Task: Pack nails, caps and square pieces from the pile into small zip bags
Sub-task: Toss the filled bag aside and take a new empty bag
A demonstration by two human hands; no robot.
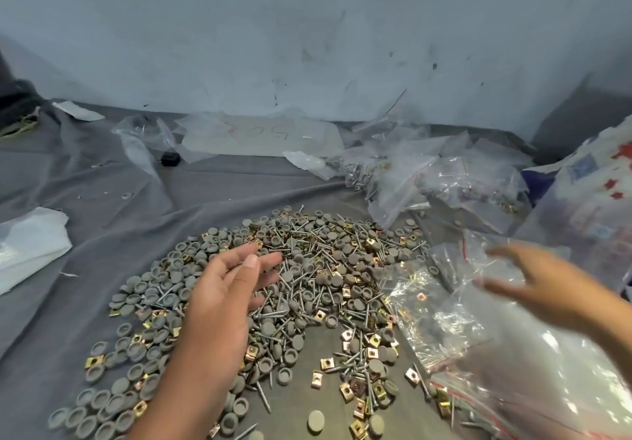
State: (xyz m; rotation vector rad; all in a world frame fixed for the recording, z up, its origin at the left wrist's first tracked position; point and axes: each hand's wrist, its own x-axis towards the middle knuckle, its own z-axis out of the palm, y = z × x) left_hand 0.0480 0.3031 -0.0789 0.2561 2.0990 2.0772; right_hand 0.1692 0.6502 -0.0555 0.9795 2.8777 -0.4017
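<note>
My left hand (pixel 222 289) hovered open and empty over the pile (pixel 273 302) on the grey cloth, right hand (pixel 526 289) open, blurred, above the zip bags (pixel 478 337); best to pinch nails (pixel 270 316) first, then caps, squares.

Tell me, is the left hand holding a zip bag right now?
No, the left hand hovers with straight fingers over the pile of caps, nails and square pieces, holding no bag.
</note>
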